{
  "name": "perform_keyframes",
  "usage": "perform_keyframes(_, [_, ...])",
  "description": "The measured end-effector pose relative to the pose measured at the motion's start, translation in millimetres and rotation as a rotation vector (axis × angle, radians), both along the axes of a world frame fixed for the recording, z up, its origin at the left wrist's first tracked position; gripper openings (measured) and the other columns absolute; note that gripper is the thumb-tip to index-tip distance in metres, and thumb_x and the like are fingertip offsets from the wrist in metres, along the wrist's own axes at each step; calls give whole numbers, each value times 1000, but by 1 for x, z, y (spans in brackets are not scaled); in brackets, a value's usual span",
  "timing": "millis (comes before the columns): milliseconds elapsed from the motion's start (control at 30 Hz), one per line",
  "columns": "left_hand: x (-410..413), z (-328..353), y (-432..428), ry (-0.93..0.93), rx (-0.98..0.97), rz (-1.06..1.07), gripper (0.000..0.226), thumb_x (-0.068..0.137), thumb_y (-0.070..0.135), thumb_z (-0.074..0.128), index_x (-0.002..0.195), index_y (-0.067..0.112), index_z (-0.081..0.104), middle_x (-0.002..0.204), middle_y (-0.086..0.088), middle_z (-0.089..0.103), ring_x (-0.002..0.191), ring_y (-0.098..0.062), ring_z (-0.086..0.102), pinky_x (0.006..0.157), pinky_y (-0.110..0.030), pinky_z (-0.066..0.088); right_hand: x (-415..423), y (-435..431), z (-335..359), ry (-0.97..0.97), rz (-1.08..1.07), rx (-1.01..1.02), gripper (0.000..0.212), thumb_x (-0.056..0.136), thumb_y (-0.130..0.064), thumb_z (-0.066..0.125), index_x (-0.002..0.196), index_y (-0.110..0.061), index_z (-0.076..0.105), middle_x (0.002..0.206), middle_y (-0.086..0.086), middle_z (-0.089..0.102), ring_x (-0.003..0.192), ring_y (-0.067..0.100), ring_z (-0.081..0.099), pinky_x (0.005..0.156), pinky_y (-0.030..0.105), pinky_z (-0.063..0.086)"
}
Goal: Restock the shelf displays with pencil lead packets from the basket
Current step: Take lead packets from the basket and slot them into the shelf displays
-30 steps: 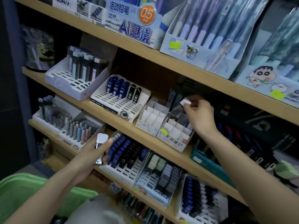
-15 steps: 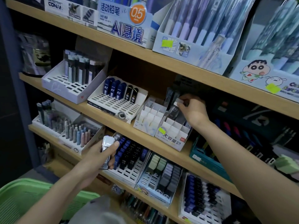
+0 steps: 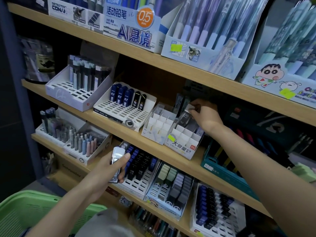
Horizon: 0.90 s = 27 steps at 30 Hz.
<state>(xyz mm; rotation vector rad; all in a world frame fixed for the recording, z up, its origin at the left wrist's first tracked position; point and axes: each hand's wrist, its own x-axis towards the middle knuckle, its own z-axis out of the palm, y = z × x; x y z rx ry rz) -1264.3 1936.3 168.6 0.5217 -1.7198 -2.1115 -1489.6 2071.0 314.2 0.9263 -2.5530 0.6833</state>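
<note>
looking down at wooden store shelves [image 3: 171, 147] packed with stationery displays, with two bare arms reaching in. at the bottom left sits a green plastic basket [image 3: 25, 209], its rim partly cut off by the frame edge. just right of it, the left hand [image 3: 109, 168] is curled around a small stack of clear and silver pencil lead packets [image 3: 116, 164], thumb pressed across the front, held in front of a white slotted tray of dark blue and black lead cases [image 3: 138, 170] on a lower shelf. further right and one shelf higher stands a white cardboard display box with a grid of open compartments [image 3: 183, 142] and a yellow sticker on its front. the right hand [image 3: 204, 115] reaches over the back of this box, thumb and fingertips pinched on the white cap of a single dark, slim lead packet [image 3: 183, 117], which leans tilted with its lower end down in a rear compartment.
</note>
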Motion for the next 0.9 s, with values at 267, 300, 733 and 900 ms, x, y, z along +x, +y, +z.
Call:
perform_keyframes(267, [2, 2, -1, -9, -3, -14, 34, 81, 36, 59, 90, 7, 45, 62, -4, 43, 51, -15, 41, 58, -31, 41, -1, -5, 8, -50, 42, 71, 24, 92, -20, 60, 114, -13, 62, 110, 12, 64, 99, 27, 62, 83, 27, 47])
perform_keyframes(300, [2, 3, -1, -10, -3, -16, 34, 80, 37, 60, 89, 7, 45, 62, -4, 43, 51, -15, 41, 57, -31, 41, -1, -5, 9, -73, 50, 61, 22, 92, -19, 60, 113, -13, 62, 110, 12, 64, 97, 28, 64, 83, 29, 49])
perform_keyframes(733, [3, 4, -2, -13, -15, -18, 36, 78, 38, 60, 88, 7, 44, 61, -4, 43, 50, -16, 41, 58, -33, 41, 0, 0, -9, -211, 9, 13, 13, 85, -20, 69, 93, -20, 58, 87, 1, 58, 88, 16, 57, 85, 31, 49])
perform_keyframes(900, [3, 5, -1, -3, 9, -12, 39, 78, 39, 58, 96, 6, 47, 61, -1, 44, 49, -14, 41, 56, -30, 40, 4, -4, -19, -90, -56, 68, 16, 87, -21, 68, 103, -20, 66, 93, -3, 60, 94, 15, 59, 85, 32, 51])
